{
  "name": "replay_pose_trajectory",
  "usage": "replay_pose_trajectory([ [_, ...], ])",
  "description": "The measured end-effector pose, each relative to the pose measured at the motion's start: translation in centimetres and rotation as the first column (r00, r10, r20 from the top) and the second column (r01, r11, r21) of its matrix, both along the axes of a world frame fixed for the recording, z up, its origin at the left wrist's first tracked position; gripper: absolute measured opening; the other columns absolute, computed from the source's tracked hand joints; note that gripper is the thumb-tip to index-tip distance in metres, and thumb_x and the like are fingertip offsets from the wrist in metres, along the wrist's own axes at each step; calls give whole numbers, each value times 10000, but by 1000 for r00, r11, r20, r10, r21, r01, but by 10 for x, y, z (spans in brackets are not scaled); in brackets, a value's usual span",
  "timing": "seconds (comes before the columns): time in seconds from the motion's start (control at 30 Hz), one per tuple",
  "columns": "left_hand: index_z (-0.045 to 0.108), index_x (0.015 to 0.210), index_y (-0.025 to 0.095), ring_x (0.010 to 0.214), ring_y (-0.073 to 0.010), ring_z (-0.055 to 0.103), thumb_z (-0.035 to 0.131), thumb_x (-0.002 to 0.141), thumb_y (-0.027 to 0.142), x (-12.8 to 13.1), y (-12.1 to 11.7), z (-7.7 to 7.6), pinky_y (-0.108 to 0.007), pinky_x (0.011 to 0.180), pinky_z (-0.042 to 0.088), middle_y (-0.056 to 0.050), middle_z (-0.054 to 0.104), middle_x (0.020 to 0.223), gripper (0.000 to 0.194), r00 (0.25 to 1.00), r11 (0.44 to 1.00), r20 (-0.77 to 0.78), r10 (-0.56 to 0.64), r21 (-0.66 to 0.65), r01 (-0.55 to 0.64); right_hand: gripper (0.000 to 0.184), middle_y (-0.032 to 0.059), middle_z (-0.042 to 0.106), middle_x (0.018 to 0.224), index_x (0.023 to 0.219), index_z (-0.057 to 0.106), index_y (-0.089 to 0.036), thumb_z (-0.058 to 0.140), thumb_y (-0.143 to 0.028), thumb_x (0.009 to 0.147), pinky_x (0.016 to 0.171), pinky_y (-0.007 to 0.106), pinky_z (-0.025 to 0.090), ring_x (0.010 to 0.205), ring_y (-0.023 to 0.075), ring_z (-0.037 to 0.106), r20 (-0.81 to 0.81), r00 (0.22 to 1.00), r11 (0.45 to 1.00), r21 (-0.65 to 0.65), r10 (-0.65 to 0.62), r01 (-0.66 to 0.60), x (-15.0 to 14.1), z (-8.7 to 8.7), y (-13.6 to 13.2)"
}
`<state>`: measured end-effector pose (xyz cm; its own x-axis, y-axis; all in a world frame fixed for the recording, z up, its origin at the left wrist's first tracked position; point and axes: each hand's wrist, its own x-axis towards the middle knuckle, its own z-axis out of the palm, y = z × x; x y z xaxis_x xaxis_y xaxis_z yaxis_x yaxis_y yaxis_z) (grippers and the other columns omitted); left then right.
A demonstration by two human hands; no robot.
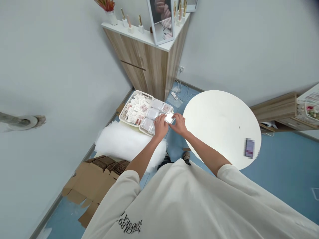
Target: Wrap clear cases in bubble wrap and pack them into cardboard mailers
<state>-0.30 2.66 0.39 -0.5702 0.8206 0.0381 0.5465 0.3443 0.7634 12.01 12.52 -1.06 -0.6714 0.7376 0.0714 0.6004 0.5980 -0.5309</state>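
Observation:
Between both hands is a small white rectangular packet (169, 117), with a bright, shiny face; its exact kind is too small to make out. My left hand (160, 126) grips its left side, fingers closed, and my right hand (178, 124) pinches its right edge. Just beyond and left of my left hand, a white basket (147, 124) holds several clear plastic boxes (153, 113) in stacks. Beside it, a second white basket (122, 117) is filled with many white cards (136, 109), some bearing reddish press-on nails.
A round white table (216, 122) stands to the right, with a blurred phone-like object (249, 148) on it. A white foam roll (127, 141) and flattened cardboard (89, 181) lie at left. Ahead is a wood-grain cabinet (147, 59); cables and a power strip (174, 95) are on the floor.

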Motion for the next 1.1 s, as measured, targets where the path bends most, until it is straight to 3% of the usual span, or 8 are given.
replay_pose_trajectory([
  [0.13, 581, 1340, 238, 1356, -263, 491, 434, 917, 94, 34, 22, -13, -423, 1147, 373, -84, 595, 1405, 471, 985, 987, 79, -155, 58, 150, 385, 131, 510, 1418, 1182, 550, -243, 691, -384, 853, 1037, 457, 357, 1287, 334, 452, 23, 998, 998, 1, -64, 64, 59, -4, 13],
  [0.3, 560, 1371, 227, 1318, -252, 539, 457, 934, 111, 100, 50, -36, -409, 1131, 414, -94, 612, 1381, 463, 922, 944, 203, -329, 37, 328, 409, 138, 514, 1417, 1182, 550, -243, 713, -370, 829, 1022, 474, 373, 1279, 343, 460, 70, 985, 986, -32, -159, 162, 147, -19, 24],
  [0.5, 582, 1328, 222, 1203, -229, 622, 486, 899, 85, 202, 83, -59, -386, 1031, 508, -81, 644, 1349, 461, 868, 922, 364, -338, -55, 383, 386, 128, 505, 1441, 1174, 558, -256, 697, -334, 823, 1041, 499, 369, 1286, 345, 460, 103, 971, 971, -90, -214, 223, 258, -47, 39],
  [0.73, 581, 1321, 216, 1196, -244, 631, 559, 881, 124, 320, 110, -98, -393, 1014, 520, -102, 627, 1373, 449, 809, 872, 501, -306, -194, 450, 424, 140, 489, 1474, 1218, 568, -229, 663, -246, 806, 1050, 507, 379, 1310, 352, 442, 189, 956, 949, -179, -225, 259, 375, -103, 56],
  [0.9, 561, 1333, 200, 1230, -237, 609, 561, 892, 126, 368, 119, -124, -379, 1025, 512, -116, 598, 1400, 448, 799, 831, 525, -291, -275, 483, 470, 146, 448, 1535, 1280, 560, -203, 609, -159, 814, 1082, 501, 370, 1375, 339, 403, 239, 956, 953, -207, -172, 223, 423, -132, 64],
  [1.1, 549, 1358, 198, 1229, -232, 606, 543, 917, 137, 381, 127, -136, -374, 1018, 517, -124, 580, 1420, 445, 805, 798, 516, -293, -332, 503, 483, 137, 420, 1576, 1304, 564, -190, 537, -95, 831, 1119, 490, 365, 1441, 308, 364, 225, 964, 950, -240, -145, 199, 437, -144, 72],
])
